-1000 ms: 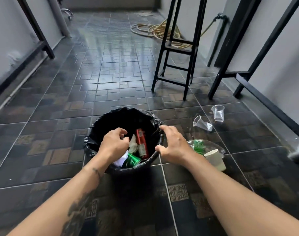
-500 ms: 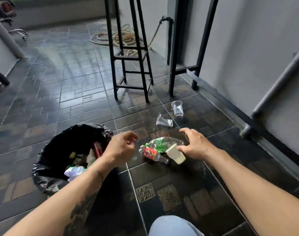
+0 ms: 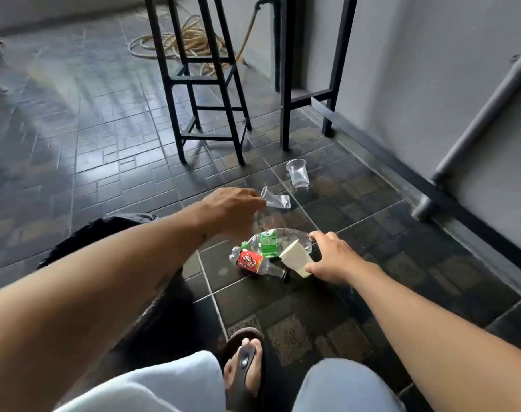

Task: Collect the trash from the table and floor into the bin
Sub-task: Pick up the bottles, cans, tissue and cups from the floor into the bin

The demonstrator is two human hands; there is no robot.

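Trash lies on the dark tiled floor in front of me. My left hand [image 3: 232, 209] reaches forward, its blurred fingertips at the rim of a crushed clear plastic cup [image 3: 278, 201]; a grip is not visible. My right hand [image 3: 333, 257] is spread beside a white paper cup [image 3: 295, 258], thumb at its base, fingers near a clear bottle with a green label [image 3: 269, 242]. A smaller bottle with a red label [image 3: 249, 261] lies next to them. Another clear cup [image 3: 298, 173] lies farther back. The bin with its black bag [image 3: 104, 230] is at my left, mostly hidden by my forearm.
A black metal stool frame [image 3: 205, 84] and black table legs [image 3: 286, 84] stand just behind the trash. A coiled hose [image 3: 191, 37] lies farther back. A grey wall with a dark ledge [image 3: 431, 188] and a pipe [image 3: 473, 114] runs along the right. My sandalled foot [image 3: 243, 367] is below.
I have turned from the bin to the trash on its right and crouched lower. My left hand moved forward to the crushed cup; my right hand dropped onto the paper cup.
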